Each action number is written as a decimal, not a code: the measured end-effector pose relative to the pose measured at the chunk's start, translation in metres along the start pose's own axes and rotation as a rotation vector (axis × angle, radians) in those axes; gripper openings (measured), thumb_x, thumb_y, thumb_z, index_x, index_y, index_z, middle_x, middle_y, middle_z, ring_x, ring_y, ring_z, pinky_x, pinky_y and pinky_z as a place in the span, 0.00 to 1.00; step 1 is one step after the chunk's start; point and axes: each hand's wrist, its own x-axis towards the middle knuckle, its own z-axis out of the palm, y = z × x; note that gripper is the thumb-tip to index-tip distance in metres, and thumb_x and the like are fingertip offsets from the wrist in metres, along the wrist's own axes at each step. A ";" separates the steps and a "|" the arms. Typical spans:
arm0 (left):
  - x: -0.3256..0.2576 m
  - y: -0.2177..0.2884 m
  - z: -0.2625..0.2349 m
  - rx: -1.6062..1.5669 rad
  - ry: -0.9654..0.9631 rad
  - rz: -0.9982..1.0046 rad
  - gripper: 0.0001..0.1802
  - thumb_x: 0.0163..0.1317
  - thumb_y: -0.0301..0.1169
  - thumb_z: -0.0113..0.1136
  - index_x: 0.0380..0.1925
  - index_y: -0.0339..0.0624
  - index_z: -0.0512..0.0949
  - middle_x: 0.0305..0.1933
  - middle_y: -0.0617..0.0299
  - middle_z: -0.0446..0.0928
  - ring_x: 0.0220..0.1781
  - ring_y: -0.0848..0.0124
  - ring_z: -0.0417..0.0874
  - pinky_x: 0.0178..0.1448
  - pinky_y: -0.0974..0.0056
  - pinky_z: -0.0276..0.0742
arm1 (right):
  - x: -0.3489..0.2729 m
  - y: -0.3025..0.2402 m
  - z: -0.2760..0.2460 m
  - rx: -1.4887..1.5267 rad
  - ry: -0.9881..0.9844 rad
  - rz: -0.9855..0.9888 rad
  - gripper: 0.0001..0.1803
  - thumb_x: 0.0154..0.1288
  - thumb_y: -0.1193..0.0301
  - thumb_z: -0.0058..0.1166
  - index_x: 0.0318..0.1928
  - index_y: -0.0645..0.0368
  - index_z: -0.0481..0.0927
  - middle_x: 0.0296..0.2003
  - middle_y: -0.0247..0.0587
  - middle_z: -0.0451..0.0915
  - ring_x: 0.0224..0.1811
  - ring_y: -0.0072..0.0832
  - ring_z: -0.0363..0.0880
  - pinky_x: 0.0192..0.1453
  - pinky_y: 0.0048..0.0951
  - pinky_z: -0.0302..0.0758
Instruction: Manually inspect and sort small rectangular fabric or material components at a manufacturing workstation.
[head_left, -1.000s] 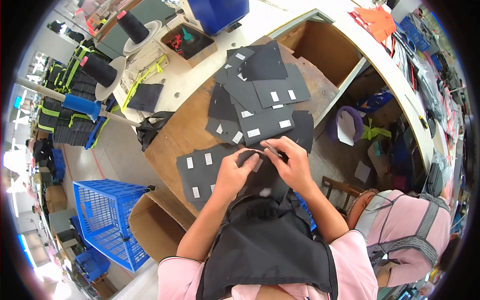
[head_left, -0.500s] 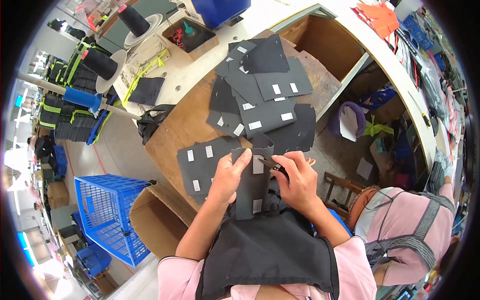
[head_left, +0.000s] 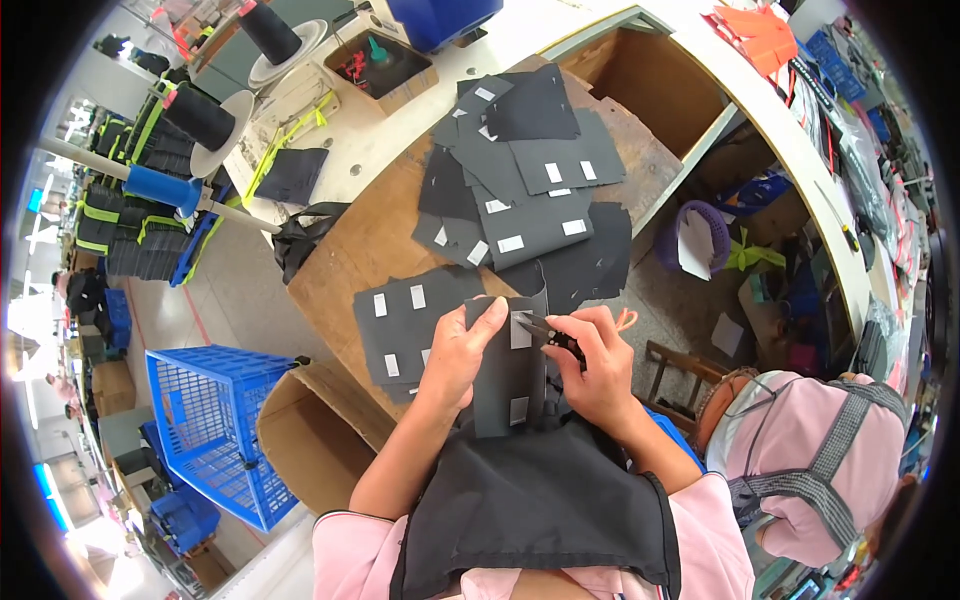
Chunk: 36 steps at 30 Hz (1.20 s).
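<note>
A dark grey fabric piece [head_left: 505,385] with white rectangular patches is held up in front of my apron. My left hand [head_left: 457,352] pinches its left edge, thumb on top. In my right hand [head_left: 596,362] is a pair of small dark thread snips [head_left: 562,340], the tips touching or very near the upper white patch [head_left: 521,329]. The lower patch [head_left: 518,410] lies further down the same piece. Just beyond my left hand, similar grey pieces with white patches [head_left: 385,325] lie on the wooden board. A larger loose pile of dark pieces [head_left: 545,225] spreads beyond my hands.
The worn wooden board [head_left: 345,265] adjoins a white sewing table with black thread cones [head_left: 268,38]. A cardboard box [head_left: 310,430] and blue plastic crate [head_left: 215,420] stand at left. At right are a purple basket [head_left: 703,245], a wooden stool [head_left: 680,375] and another person in pink [head_left: 810,450].
The fabric's curled top edge has flattened somewhat, and its upper patch has tilted slightly. My right hand and the snips have shifted a little; the left hand keeps its hold.
</note>
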 end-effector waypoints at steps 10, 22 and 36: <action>0.001 -0.002 0.000 0.030 -0.010 0.018 0.13 0.65 0.39 0.54 0.33 0.39 0.75 0.32 0.66 0.76 0.33 0.79 0.73 0.38 0.72 0.70 | -0.003 0.000 0.013 0.066 0.049 0.088 0.18 0.50 0.79 0.61 0.43 0.59 0.75 0.34 0.39 0.73 0.24 0.28 0.73 0.26 0.26 0.71; 0.002 0.001 -0.001 0.061 -0.033 0.060 0.14 0.66 0.39 0.54 0.34 0.38 0.77 0.31 0.68 0.76 0.32 0.81 0.72 0.37 0.73 0.69 | -0.002 0.007 -0.006 0.139 -0.077 0.115 0.17 0.51 0.78 0.60 0.43 0.58 0.75 0.33 0.36 0.73 0.26 0.29 0.74 0.27 0.29 0.70; 0.006 -0.005 -0.007 0.170 -0.084 0.013 0.14 0.65 0.39 0.53 0.32 0.39 0.77 0.26 0.72 0.70 0.29 0.83 0.64 0.35 0.74 0.62 | 0.008 0.009 -0.011 -0.006 -0.020 -0.123 0.17 0.44 0.81 0.62 0.38 0.59 0.78 0.28 0.38 0.73 0.25 0.34 0.74 0.28 0.30 0.71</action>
